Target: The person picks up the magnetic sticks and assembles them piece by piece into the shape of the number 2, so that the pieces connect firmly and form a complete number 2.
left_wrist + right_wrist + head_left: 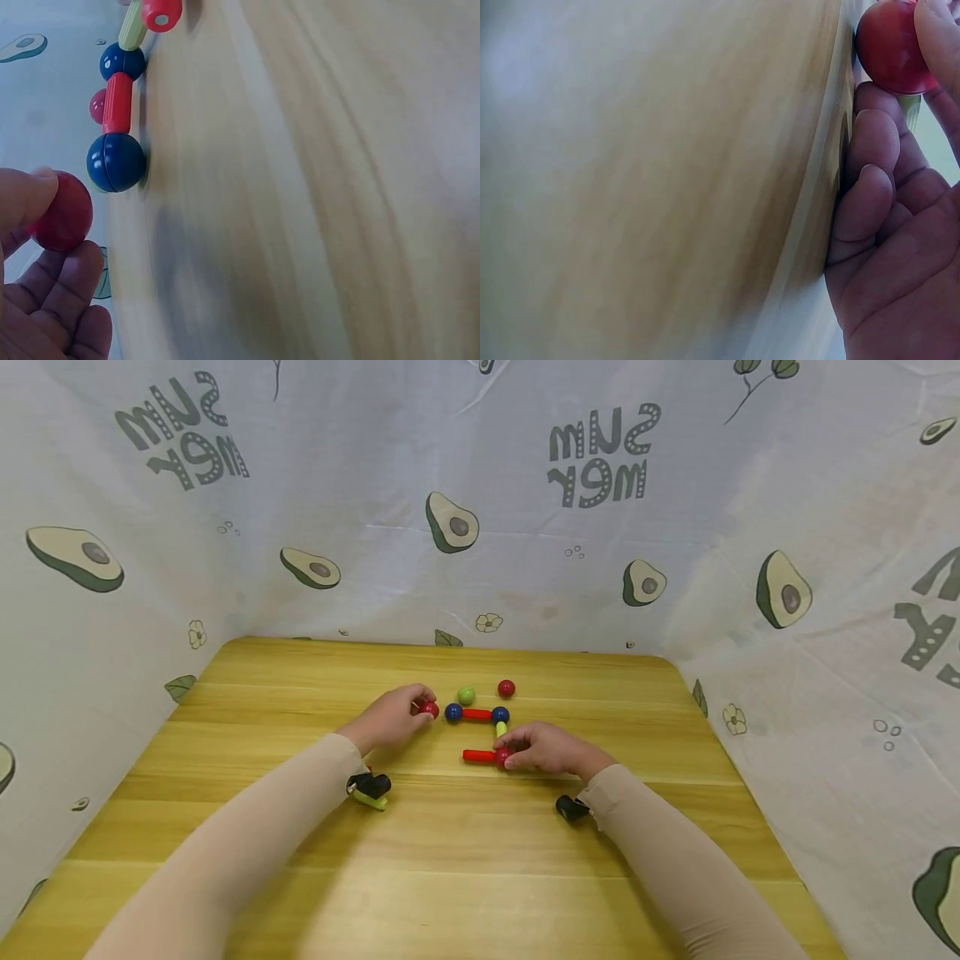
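Note:
A chain of magnetic pieces lies mid-table: a blue ball [453, 712], a red rod [477, 714], a second blue ball [500, 715], a short yellow-green rod [501, 729], a red ball [503, 756] and another red rod [477, 756]. My left hand [393, 718] pinches a loose red ball [429, 709] just left of the first blue ball [115, 162]; the left wrist view shows that red ball [63, 211] between thumb and fingers. My right hand [551, 750] grips the chain's red ball [891, 46] at the corner.
A loose green ball [467, 695] and a loose red ball [506, 688] sit behind the chain. The wooden table [450, 860] is walled by an avocado-print cloth [480, 510] on three sides. A yellow-green piece [372, 800] lies under my left wrist.

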Demonstrator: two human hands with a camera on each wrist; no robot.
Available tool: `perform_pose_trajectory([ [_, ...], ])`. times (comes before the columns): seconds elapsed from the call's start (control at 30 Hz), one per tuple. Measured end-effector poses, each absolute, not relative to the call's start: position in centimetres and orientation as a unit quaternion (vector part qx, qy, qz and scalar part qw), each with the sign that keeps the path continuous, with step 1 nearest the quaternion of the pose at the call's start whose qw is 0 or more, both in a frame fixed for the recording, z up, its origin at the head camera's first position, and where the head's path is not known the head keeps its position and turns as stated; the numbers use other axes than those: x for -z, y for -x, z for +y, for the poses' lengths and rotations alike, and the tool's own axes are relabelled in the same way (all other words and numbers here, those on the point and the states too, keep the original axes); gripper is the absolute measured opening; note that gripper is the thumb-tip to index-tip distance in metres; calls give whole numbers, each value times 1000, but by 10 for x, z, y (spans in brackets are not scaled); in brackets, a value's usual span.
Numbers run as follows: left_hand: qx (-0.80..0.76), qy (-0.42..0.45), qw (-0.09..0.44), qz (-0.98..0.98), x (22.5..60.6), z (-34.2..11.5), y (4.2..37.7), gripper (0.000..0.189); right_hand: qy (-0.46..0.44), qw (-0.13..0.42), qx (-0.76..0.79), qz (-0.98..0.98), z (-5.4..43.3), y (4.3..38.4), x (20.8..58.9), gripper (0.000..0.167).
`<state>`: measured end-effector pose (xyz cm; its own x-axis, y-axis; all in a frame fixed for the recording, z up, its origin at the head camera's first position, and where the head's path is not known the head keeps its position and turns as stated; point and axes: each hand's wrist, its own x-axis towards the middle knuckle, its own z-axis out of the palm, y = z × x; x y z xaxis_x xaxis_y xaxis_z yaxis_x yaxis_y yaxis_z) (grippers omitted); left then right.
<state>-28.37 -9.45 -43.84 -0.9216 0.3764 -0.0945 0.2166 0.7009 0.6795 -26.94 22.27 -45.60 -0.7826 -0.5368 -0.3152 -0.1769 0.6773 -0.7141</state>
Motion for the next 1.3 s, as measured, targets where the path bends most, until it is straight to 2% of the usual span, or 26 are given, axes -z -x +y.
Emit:
perform_pose_trajectory([
  [0.97,-345,-195,167,903,452,-100,242,22,207,263,354,873,222,270,456,32],
  [1.3,-333,-200,163,907,454,-95,237,25,204,263,357,873,222,271,457,32],
])
